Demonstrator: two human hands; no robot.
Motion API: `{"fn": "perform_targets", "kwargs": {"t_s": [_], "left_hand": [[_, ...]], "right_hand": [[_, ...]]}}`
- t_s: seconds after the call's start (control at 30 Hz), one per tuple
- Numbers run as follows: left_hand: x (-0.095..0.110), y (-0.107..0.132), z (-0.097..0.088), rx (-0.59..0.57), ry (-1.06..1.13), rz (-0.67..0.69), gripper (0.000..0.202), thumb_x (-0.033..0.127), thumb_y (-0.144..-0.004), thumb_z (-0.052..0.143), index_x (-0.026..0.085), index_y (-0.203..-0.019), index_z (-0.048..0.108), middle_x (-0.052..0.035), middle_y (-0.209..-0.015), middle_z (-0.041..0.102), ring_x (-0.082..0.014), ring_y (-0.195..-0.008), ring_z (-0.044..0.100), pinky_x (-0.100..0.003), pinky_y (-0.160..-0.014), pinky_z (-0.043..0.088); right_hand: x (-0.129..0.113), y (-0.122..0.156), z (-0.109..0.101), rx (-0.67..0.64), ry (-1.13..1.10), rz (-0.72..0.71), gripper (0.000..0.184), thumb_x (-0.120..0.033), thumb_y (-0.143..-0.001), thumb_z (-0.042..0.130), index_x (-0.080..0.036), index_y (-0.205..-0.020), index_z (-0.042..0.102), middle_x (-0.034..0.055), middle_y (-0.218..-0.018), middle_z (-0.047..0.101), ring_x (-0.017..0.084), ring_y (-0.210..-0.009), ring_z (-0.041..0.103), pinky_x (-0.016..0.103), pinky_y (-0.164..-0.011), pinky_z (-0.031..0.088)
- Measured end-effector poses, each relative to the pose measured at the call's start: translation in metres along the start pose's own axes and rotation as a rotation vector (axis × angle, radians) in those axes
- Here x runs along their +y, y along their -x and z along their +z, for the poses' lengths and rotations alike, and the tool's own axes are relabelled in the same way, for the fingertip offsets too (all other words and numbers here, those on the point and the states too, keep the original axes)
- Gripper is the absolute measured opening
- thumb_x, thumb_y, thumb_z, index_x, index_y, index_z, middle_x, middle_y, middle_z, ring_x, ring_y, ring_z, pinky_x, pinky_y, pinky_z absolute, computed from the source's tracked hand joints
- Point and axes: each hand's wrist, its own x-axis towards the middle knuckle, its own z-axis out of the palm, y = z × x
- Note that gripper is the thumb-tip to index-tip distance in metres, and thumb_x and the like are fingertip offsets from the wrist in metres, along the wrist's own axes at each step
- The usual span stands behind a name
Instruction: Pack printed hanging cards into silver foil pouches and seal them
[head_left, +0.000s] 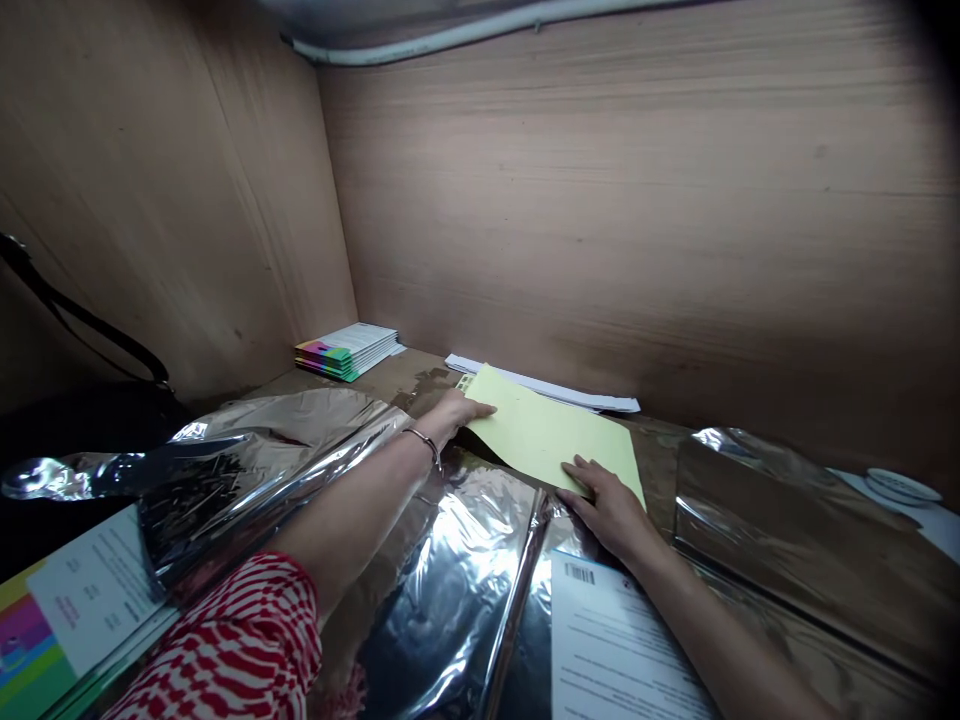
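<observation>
- Stack of multicoloured paper booklets [346,352] against a brown wood-veneer wall [637,200];
- Left hand [457,415] open, fingertips at the edge of a rectangular pale-yellow paper sheet [551,435]; no grasp;
- Right hand [609,510] open, flat on the sheet's near edge; no grasp;
- Sheet partly over crinkled silver foil [450,570]

This is a cramped work booth, more like a packing or print room than a home. Beyond my fingers [581,470] rise bare plywood walls [600,200] that box in a wooden bench [660,450]. A stack of printed booklets [349,352] sits farther left, and silver foil sheets [795,530] spread around my fingers.
</observation>
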Motion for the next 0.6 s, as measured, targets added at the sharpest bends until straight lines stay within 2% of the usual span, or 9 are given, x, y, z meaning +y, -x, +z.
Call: {"fn": "perform_targets", "kwargs": {"t_s": [0.1, 0.17, 0.23, 0.33, 0.4, 0.5, 0.53, 0.57, 0.6], "left_hand": [[-0.006, 0.019, 0.007, -0.119, 0.182, -0.002, 0.039, 0.027, -0.079, 0.073, 0.011, -0.113, 0.059, -0.0172, -0.109, 0.069, -0.0279, -0.094, 0.069, -0.037, -0.079, 0.057], [-0.010, 0.035, 0.006, -0.189, 0.285, 0.045, 0.039, 0.025, -0.085, 0.067, 0.013, -0.120, 0.054, -0.0159, -0.113, 0.069, -0.0251, -0.095, 0.070, -0.036, -0.082, 0.057], [-0.012, 0.049, 0.000, -0.241, 0.372, 0.114, 0.042, 0.025, -0.089, 0.062, 0.015, -0.127, 0.049, -0.0144, -0.117, 0.067, -0.0223, -0.097, 0.069, -0.035, -0.087, 0.056], [-0.014, 0.062, -0.012, -0.343, 0.580, 0.225, 0.047, 0.027, -0.090, 0.062, 0.016, -0.133, 0.043, -0.0146, -0.123, 0.064, -0.0221, -0.102, 0.068, -0.038, -0.093, 0.054], [-0.016, 0.065, -0.019, -0.416, 0.723, 0.269, 0.051, 0.026, -0.088, 0.066, 0.016, -0.133, 0.044, -0.0145, -0.124, 0.063, -0.0230, -0.104, 0.067, -0.040, -0.095, 0.053], [-0.020, 0.066, -0.024, -0.450, 0.800, 0.268, 0.053, 0.024, -0.086, 0.069, 0.018, -0.133, 0.045, -0.0124, -0.123, 0.064, -0.0229, -0.104, 0.067, -0.041, -0.097, 0.052], [-0.021, 0.066, -0.024, -0.446, 0.810, 0.264, 0.053, 0.024, -0.086, 0.070, 0.019, -0.133, 0.046, -0.0121, -0.122, 0.065, -0.0230, -0.104, 0.067, -0.041, -0.097, 0.052], [-0.022, 0.067, -0.023, -0.444, 0.819, 0.262, 0.053, 0.024, -0.085, 0.070, 0.019, -0.132, 0.047, -0.0119, -0.122, 0.065, -0.0234, -0.104, 0.067, -0.042, -0.098, 0.052], [-0.022, 0.068, -0.023, -0.444, 0.832, 0.259, 0.053, 0.024, -0.084, 0.071, 0.019, -0.132, 0.048, -0.0119, -0.122, 0.065, -0.0239, -0.104, 0.067, -0.043, -0.098, 0.052]], "right_hand": [[-0.003, 0.001, -0.001, 0.045, -0.064, 0.025, 0.043, -0.033, -0.082, 0.066, -0.017, -0.122, 0.065, 0.0154, -0.137, 0.055, 0.032, -0.132, 0.045, 0.054, -0.110, 0.033], [-0.008, 0.002, -0.007, 0.117, -0.113, 0.058, 0.055, -0.035, -0.077, 0.071, -0.016, -0.127, 0.061, 0.0160, -0.142, 0.050, 0.033, -0.135, 0.040, 0.053, -0.111, 0.032], [-0.014, 0.003, -0.016, 0.228, -0.168, 0.130, 0.068, -0.044, -0.076, 0.072, -0.013, -0.133, 0.053, 0.0190, -0.145, 0.045, 0.036, -0.136, 0.037, 0.056, -0.110, 0.034], [-0.022, 0.010, -0.032, 0.362, -0.284, 0.279, 0.065, -0.056, -0.086, 0.056, -0.009, -0.129, 0.050, 0.0245, -0.127, 0.057, 0.035, -0.116, 0.058, 0.052, -0.091, 0.051], [-0.026, 0.020, -0.041, 0.387, -0.351, 0.335, 0.061, -0.060, -0.086, 0.055, -0.011, -0.123, 0.053, 0.0207, -0.113, 0.064, 0.031, -0.100, 0.066, 0.044, -0.078, 0.057], [-0.033, 0.040, -0.052, 0.458, -0.345, 0.409, 0.059, -0.060, -0.069, 0.074, -0.019, -0.110, 0.060, 0.0135, -0.107, 0.065, 0.031, -0.095, 0.064, 0.040, -0.072, 0.056], [-0.036, 0.046, -0.055, 0.462, -0.394, 0.452, 0.054, -0.059, -0.067, 0.076, -0.019, -0.101, 0.063, 0.0109, -0.099, 0.066, 0.029, -0.089, 0.064, 0.037, -0.068, 0.055], [-0.040, 0.052, -0.058, 0.412, -0.508, 0.520, 0.049, -0.060, -0.068, 0.075, -0.018, -0.091, 0.065, 0.0088, -0.087, 0.065, 0.026, -0.080, 0.063, 0.034, -0.062, 0.054], [-0.044, 0.056, -0.060, 0.295, -0.690, 0.606, 0.047, -0.061, -0.072, 0.071, -0.016, -0.083, 0.065, 0.0075, -0.077, 0.064, 0.023, -0.070, 0.062, 0.031, -0.057, 0.052]]}}
